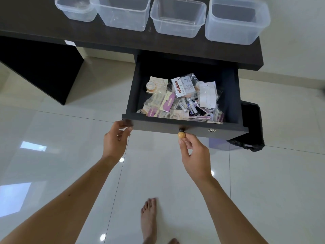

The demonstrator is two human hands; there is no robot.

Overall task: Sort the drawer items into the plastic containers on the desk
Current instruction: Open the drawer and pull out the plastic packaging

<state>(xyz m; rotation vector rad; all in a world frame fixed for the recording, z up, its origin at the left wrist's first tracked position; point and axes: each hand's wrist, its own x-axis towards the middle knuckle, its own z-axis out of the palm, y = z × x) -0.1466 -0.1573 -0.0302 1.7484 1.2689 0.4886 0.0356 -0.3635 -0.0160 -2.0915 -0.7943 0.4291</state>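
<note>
At the lower centre of the frame your right hand (194, 154) is hovering just below the small round tan wooden knob (181, 135), fingers loosely curled and gripping nothing. Your left hand (115, 138) is curling round the left corner of the open black wooden drawer (184, 125). Just above both hands, the heap of plastic-wrapped stationery packets (184, 99) is lying mid-frame, nearer your right hand. Beyond it, four empty clear plastic containers (177, 16) are sitting in a row across the top on the dark desk (35, 27).
</note>
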